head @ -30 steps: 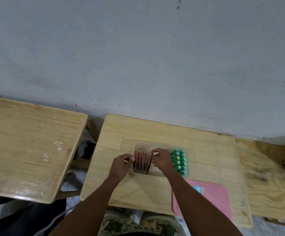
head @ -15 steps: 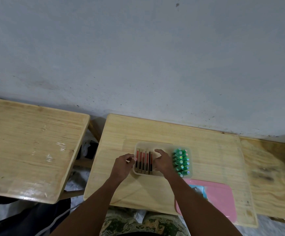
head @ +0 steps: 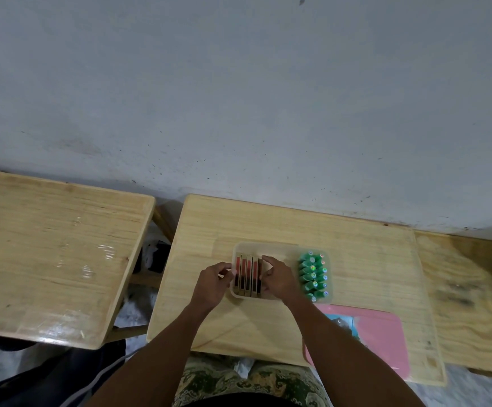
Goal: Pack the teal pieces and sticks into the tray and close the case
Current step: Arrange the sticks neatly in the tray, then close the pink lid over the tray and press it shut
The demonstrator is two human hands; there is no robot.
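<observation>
A translucent tray lies on the middle wooden table. Several flat red-and-wood sticks lie side by side in its left part. Teal pieces with coloured tips stand in rows in its right part. My left hand is at the tray's left wall, fingertips pinched at the rim beside the sticks. My right hand rests inside the tray, its fingers pressed against the right side of the sticks. The tray's middle is hidden under that hand.
A pink case lid with a teal picture lies flat at the table's front right, partly under my right forearm. A second wooden table stands to the left, a third to the right. A grey wall runs behind.
The sticks, splayed a second ago, now lie straight and tight against the tray's left side. My right hand slid left against them; my left hand stayed at the rim.
</observation>
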